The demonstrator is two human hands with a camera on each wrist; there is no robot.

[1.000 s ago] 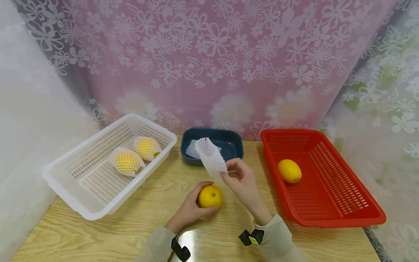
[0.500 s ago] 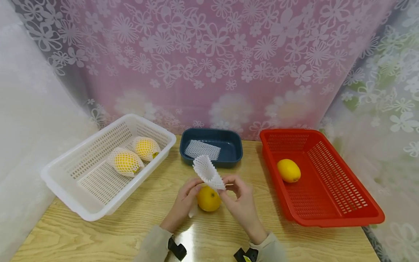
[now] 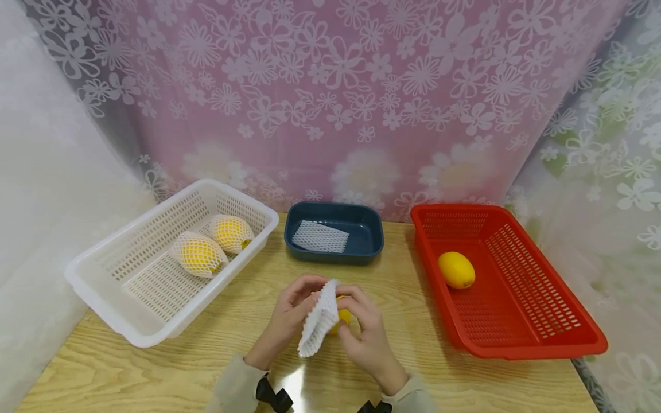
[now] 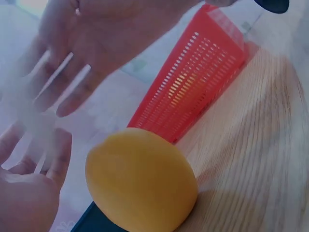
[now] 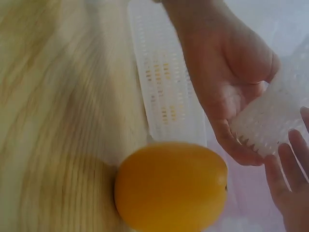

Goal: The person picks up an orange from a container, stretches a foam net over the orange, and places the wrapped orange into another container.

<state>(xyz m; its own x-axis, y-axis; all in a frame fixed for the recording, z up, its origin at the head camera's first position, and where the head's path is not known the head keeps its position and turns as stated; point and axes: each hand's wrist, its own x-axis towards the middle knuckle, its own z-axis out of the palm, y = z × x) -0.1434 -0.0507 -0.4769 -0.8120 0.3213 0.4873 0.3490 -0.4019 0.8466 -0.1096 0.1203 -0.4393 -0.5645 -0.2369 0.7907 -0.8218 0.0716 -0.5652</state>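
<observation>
In the middle of the head view, my left hand (image 3: 289,315) holds a white foam fruit net (image 3: 319,324) between thumb and fingers, its mouth turned down toward me. My right hand (image 3: 369,338) is at the net's other side, fingertips at its edge and thumb apart from the fingers. Behind the net, a yellow lemon (image 3: 342,314) rests on the table, partly hidden by net and fingers. The right wrist view shows the same lemon (image 5: 171,188) whole, below both hands and touched by neither. The net is blurred in the left wrist view.
On the left, a white basket (image 3: 124,321) contains two netted yellow fruits (image 3: 200,256). A dark blue tray (image 3: 369,238) with a flat foam net (image 3: 321,236) stands at the back. To the right is a red basket (image 3: 516,298) with one bare lemon (image 3: 457,270).
The net has come down from in front of the blue tray to between both hands and tipped toward me. My left hand has left the lemon and taken hold of the net.
</observation>
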